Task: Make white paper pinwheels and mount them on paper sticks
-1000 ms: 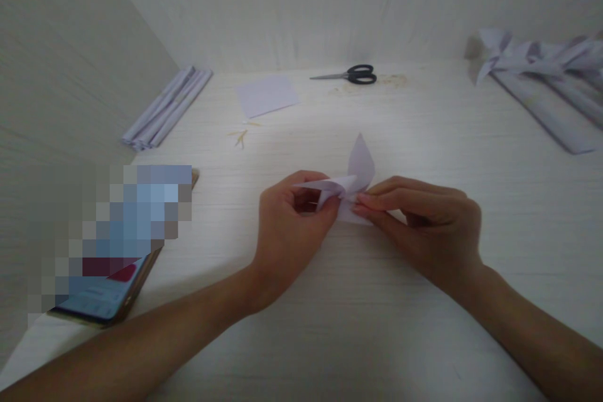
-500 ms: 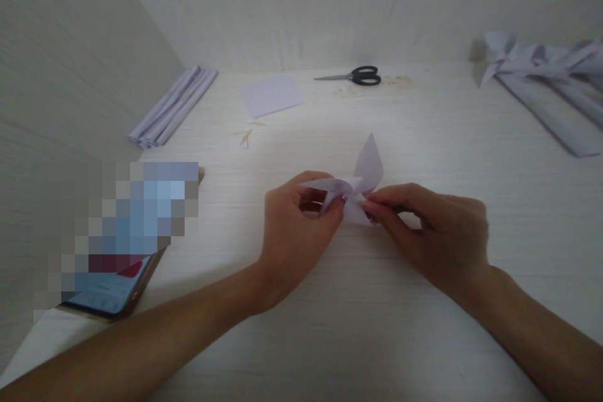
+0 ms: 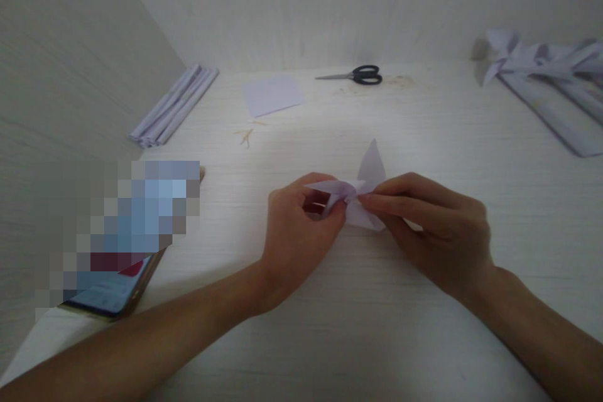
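Pinching a small folded piece of pale lilac paper (image 3: 365, 198) from both sides, the two bare hands meet over the middle of the pale wood-grain counter (image 3: 424, 138); the left hand (image 3: 299, 232) is closed on the paper's left part, thumb and forefinger gripping a narrow flap that points left, the other fingers curled beneath; the right hand (image 3: 433, 226) grasps the paper from the right, its fingertips (image 3: 370, 200) pressed on the centre of the fold where they all but touch the left thumb; one pointed flap stands up behind the fingers and another lies flat on the counter just under them; the folded paper sits low, touching or just above the surface; which, I cannot tell.

Well apart from the hands, toward the back wall, lies a pair of black-handled scissors (image 3: 355, 75), blades pointing left; left of them is a flat square sheet of lilac paper (image 3: 272, 94); just in front of that sheet are a few thin yellowish scraps (image 3: 245, 135); by the left wall lies a bundle of long folded lilac paper strips (image 3: 174, 107), set at a slant; at the far right a heap of folded lilac paper shapes and strips (image 3: 551, 85) runs off the edge of view; near the left forearm, a phone in a brown case (image 3: 113, 295) lies on the counter, its screen lit and mostly blurred out.
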{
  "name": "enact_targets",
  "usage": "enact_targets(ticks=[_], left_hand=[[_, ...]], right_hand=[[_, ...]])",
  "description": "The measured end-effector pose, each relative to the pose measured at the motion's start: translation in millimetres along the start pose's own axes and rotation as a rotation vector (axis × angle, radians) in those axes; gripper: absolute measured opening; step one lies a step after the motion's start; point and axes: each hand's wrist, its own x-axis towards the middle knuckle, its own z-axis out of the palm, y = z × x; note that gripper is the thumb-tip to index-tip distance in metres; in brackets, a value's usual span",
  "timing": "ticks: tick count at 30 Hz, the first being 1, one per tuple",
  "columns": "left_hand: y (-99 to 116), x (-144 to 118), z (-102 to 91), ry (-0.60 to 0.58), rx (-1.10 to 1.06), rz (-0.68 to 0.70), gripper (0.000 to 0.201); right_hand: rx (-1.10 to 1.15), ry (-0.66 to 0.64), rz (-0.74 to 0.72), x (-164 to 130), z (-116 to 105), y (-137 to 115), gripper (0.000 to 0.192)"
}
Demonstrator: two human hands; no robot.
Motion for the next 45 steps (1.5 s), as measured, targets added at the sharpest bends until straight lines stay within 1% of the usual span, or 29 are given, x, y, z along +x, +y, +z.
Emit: enact_targets(ticks=[4, 7, 9, 11, 17, 20, 28, 36, 45], left_hand=[[-0.3, -0.2, -0.5, -0.015, -0.021, 0.011, 0.010], [-0.8, -0.6, -0.7, -0.014, -0.018, 0.020, 0.010], [-1.3, -0.7, -0.6, -0.007, -0.012, 0.020, 0.010], [-1.6, -0.8, -0.6, -0.001, -0.007, 0.019, 0.011], [-1.1, -0.8, -1.0, 0.000, 0.007, 0.038, 0.011], [-0.9, -0.6, -1.1, 0.001, 0.017, 0.031, 0.010], [-0.3, -0.1, -1.2, -0.008, -0.033, 0.001, 0.010], [-0.2, 0.4, 0.1, -0.023, -0.093, -0.041, 0.011], [-0.4, 1.7, -0.4, -0.033, -0.123, -0.107, 0.010]], right_hand=[[0.000, -0.033, -0.047, -0.2, -2.7, -0.4, 0.022], [-0.019, 0.012, -0.048, -1.1, -3.7, -0.8, 0.020], [-0.037, 0.055, -0.018, -2.0, -3.9, -0.7, 0.017], [-0.053, 0.068, 0.014, -2.6, -4.0, -0.1, 0.015], [-0.082, -0.004, 0.029, -1.1, -3.1, 3.6, 0.010], [-0.087, -0.043, 0.027, -1.3, -1.5, 4.1, 0.011], [-0.108, 0.000, 0.004, -3.7, -1.2, -1.6, 0.014], [-0.192, -0.022, -0.047, -2.9, -2.5, -1.9, 0.014], [-0.219, -0.061, -0.064, -2.9, -4.4, -2.0, 0.019]])
